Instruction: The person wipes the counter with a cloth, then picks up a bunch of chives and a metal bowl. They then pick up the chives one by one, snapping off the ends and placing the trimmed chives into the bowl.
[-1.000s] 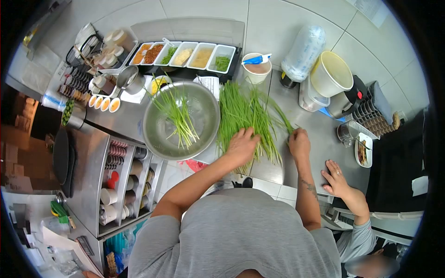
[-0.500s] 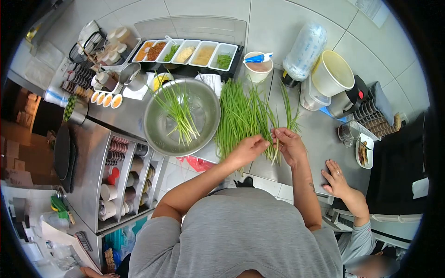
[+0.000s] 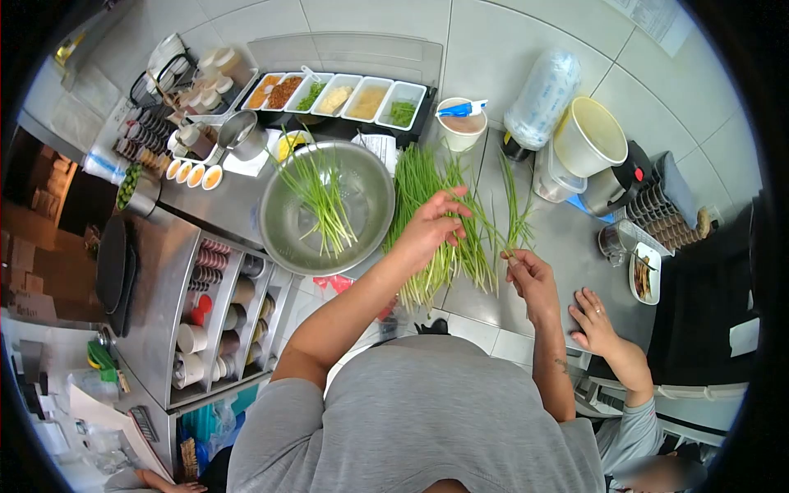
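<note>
Over the large pile of green chives (image 3: 427, 177) hovers my left hand (image 3: 431, 230), its fingers curved and apart with nothing seen between them. My right hand (image 3: 534, 279) is closed in a pinch on chive stalks (image 3: 503, 234) at the right of the pile. Just beyond it, a small separate bunch of chives (image 3: 515, 201) lies on the steel counter. Left of the pile stands a round metal colander (image 3: 275, 238), with a bunch of chives (image 3: 325, 205) resting inside, white ends toward me.
A row of white topping trays (image 3: 335, 97) stands along the back. White tubs (image 3: 462, 123), wrapped cups (image 3: 542, 94) and a small dish of food (image 3: 645, 271) sit to the right. A co-worker's hand (image 3: 596, 320) rests flat on the counter's right edge.
My left hand has moved up and left, away from my right hand, and its fingers have spread. My right hand has shifted slightly down and right, still pinching stalks.
</note>
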A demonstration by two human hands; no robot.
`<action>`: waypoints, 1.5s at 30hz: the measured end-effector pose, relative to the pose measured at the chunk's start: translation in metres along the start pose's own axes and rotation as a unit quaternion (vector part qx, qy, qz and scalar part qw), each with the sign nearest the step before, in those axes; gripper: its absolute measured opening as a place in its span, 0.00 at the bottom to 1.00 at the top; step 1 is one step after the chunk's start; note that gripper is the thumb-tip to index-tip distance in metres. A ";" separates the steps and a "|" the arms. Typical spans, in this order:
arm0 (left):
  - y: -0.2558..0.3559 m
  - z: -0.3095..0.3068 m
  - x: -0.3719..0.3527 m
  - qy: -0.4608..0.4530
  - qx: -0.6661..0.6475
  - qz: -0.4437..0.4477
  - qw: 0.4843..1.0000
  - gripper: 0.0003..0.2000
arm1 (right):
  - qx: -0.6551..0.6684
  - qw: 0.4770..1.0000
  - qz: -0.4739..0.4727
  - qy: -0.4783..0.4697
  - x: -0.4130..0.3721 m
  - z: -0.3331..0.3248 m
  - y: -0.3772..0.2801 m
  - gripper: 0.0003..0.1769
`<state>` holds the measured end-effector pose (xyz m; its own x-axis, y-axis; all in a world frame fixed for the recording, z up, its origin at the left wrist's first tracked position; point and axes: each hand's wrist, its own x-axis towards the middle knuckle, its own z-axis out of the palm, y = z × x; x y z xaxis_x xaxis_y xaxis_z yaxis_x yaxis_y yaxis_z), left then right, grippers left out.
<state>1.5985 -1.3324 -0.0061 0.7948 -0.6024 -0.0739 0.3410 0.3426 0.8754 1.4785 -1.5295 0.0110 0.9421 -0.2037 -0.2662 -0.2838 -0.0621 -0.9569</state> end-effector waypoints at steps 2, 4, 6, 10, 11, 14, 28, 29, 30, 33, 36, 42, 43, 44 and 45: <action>0.000 -0.003 0.000 0.008 0.007 0.003 1.000 0.24 | -0.004 1.000 -0.011 0.008 0.001 -0.006 0.006 0.11; -0.001 -0.006 0.000 0.017 0.014 0.004 1.000 0.22 | 0.001 1.000 0.001 0.006 0.000 -0.009 0.005 0.11; -0.002 -0.008 0.001 0.026 0.020 0.004 0.999 0.19 | 0.006 1.000 0.008 0.002 -0.001 -0.009 0.004 0.10; 0.003 -0.008 -0.003 0.109 0.173 0.043 0.978 0.14 | 0.024 0.999 0.021 -0.019 0.001 -0.008 -0.001 0.10; 0.002 -0.009 -0.004 0.153 0.277 0.065 0.946 0.14 | 0.031 0.999 0.027 -0.025 0.001 -0.007 -0.002 0.10; 0.007 -0.004 -0.009 0.207 0.473 0.241 0.822 0.17 | 0.038 0.998 0.035 -0.032 0.003 -0.007 -0.002 0.10; 0.028 -0.013 0.004 -0.163 0.610 0.071 0.772 0.12 | -0.087 0.994 -0.034 -0.050 0.003 -0.015 0.002 0.11; 0.022 -0.018 0.007 -0.174 0.583 0.069 0.791 0.12 | -0.098 0.993 -0.042 -0.046 0.002 -0.016 0.002 0.11; 0.021 -0.019 0.009 -0.184 0.555 0.067 0.808 0.11 | -0.114 0.991 -0.053 -0.039 0.002 -0.017 0.001 0.11; 0.019 -0.017 0.009 -0.175 0.499 0.039 0.848 0.10 | -0.145 0.986 -0.083 -0.026 0.000 -0.019 -0.001 0.11; 0.019 -0.015 0.007 -0.176 0.522 0.041 0.834 0.08 | -0.150 0.983 -0.106 -0.022 -0.001 -0.019 -0.005 0.12; 0.007 0.000 0.000 0.040 0.529 0.064 0.845 0.06 | -0.177 0.976 -0.127 -0.024 -0.001 -0.014 -0.008 0.11; 0.001 -0.001 0.001 0.062 0.493 0.057 0.866 0.06 | -0.184 0.975 -0.125 -0.021 -0.003 -0.008 -0.013 0.11; -0.009 -0.005 0.004 0.082 0.457 0.050 0.884 0.06 | -0.191 0.974 -0.123 -0.017 -0.004 -0.005 -0.016 0.11; -0.013 -0.005 0.005 0.103 0.419 0.043 0.901 0.06 | -0.190 0.973 -0.128 -0.015 -0.003 -0.005 -0.015 0.11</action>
<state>1.6007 -1.3365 -0.0202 0.9056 -0.4240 0.0003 -0.1572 -0.3352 0.9289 1.4787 -1.5329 0.0271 0.9938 -0.1061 -0.0333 -0.0792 -0.4649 -0.8818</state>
